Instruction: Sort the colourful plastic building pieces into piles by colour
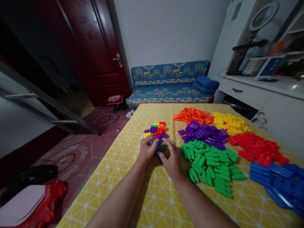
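My left hand is closed, thumb and fingers pinching blue plastic pieces low over the table. Curled around the opposite side of those pieces is my right hand, its thumb and fingertips against them. My fingers partly cover the pieces, so their exact shape and number are hidden. Just beyond my hands lies a small cluster of multicoloured plastic pieces in red, yellow, purple, green and orange. A bit of green shows beside my right fingers.
Right of my hands are piles of peg-like pieces: green, purple, orange, yellow, red and blue. The yellow tablecloth covers the table. A sofa stands behind, a cabinet on the right.
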`<state>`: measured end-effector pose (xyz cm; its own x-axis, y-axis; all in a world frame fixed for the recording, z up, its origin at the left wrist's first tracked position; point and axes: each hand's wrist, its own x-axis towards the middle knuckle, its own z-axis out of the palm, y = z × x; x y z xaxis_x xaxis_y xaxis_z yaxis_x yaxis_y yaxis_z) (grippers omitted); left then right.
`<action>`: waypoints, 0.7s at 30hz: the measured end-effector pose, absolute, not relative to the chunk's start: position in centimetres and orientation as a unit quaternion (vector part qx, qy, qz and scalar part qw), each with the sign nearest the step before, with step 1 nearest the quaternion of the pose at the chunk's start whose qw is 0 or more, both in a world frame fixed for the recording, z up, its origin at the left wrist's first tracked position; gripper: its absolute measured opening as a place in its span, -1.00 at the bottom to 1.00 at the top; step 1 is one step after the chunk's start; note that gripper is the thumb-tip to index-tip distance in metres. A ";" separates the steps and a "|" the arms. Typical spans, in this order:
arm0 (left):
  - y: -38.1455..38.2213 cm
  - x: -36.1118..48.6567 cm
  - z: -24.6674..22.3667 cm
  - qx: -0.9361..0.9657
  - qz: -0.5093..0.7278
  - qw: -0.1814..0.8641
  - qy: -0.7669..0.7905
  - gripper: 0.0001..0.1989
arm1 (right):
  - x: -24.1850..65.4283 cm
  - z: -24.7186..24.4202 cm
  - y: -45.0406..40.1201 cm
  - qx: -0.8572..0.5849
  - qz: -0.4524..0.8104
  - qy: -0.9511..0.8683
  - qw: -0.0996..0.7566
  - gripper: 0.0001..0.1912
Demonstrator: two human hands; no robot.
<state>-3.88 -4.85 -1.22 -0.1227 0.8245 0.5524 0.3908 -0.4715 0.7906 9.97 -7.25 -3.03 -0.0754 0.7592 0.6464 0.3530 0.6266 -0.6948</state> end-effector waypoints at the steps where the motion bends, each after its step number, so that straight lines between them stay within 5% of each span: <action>1: -5.0 -3.8 -1.1 0.654 0.568 0.183 0.465 -0.64 | 9.9 -2.8 -7.4 -0.384 0.184 -0.717 0.552 -0.42; 8: -5.5 -2.9 -0.6 0.691 0.553 0.171 0.433 -0.59 | 9.8 -2.4 -8.0 -0.380 0.165 -0.723 0.553 -0.38; 21: -4.8 -3.8 -2.3 0.655 0.583 0.223 0.427 -0.43 | 12.0 -0.9 -8.7 -0.487 0.220 -0.657 0.531 -0.62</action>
